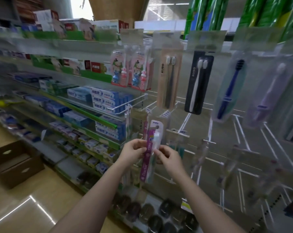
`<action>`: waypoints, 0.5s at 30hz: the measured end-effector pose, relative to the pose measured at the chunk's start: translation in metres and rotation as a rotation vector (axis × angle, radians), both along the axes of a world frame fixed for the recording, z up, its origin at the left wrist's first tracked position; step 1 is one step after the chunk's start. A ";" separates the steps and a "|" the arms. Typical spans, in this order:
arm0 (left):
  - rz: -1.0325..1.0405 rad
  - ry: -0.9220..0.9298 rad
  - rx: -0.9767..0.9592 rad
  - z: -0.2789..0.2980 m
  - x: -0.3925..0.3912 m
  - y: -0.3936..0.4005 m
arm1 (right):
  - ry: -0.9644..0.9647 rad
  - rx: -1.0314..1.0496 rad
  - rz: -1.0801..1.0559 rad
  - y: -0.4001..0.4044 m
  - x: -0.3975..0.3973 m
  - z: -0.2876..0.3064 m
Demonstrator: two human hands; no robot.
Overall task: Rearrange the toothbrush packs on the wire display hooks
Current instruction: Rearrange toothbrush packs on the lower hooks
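1. Both bare forearms are reaching up from the bottom of the view toward the display, meeting at about the middle.
2. The left hand (133,151) is pinching the left edge of a purple toothbrush pack (150,152), fingers curled against the card.
3. The right hand (167,157) is gripping the same pack from the right side, thumb and fingertips closing on its clear blister.
4. The pack is standing nearly upright between the two hands, its top hang-hole just in front of a low hook on the wire rack (209,125); whether it is sitting on the hook I cannot tell.
5. Below the hands, dark round packets (159,216) are lying in rows on the bottom shelf.
6. To the left, a brown cardboard box (16,163) is sitting on the shiny floor beside the shelving.
7. Further in, blue toothpaste boxes (107,101) are filling the shelves to the left of the rack.
8. Higher on the rack, other packs are hanging side by side: pink children's packs (129,69), a tan two-brush pack (169,76), a black pack (198,83), and a clear pack with a dark blue brush (229,88).
9. The packs lower right are blurring too much to tell apart.
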State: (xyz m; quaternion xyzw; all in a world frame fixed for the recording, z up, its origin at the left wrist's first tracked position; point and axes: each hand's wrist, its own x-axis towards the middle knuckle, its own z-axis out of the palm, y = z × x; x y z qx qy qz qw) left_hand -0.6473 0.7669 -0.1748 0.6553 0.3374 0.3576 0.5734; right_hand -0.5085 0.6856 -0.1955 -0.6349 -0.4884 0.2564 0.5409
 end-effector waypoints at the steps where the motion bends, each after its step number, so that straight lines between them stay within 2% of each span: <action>1: 0.000 -0.018 -0.018 0.002 -0.005 0.005 | 0.024 -0.003 0.019 0.005 -0.003 0.005; 6: -0.016 -0.025 -0.061 0.002 -0.021 0.031 | 0.102 -0.003 0.073 0.027 -0.016 0.015; 15: -0.051 0.049 -0.087 -0.020 -0.029 0.105 | 0.119 -0.088 -0.030 0.088 -0.040 -0.007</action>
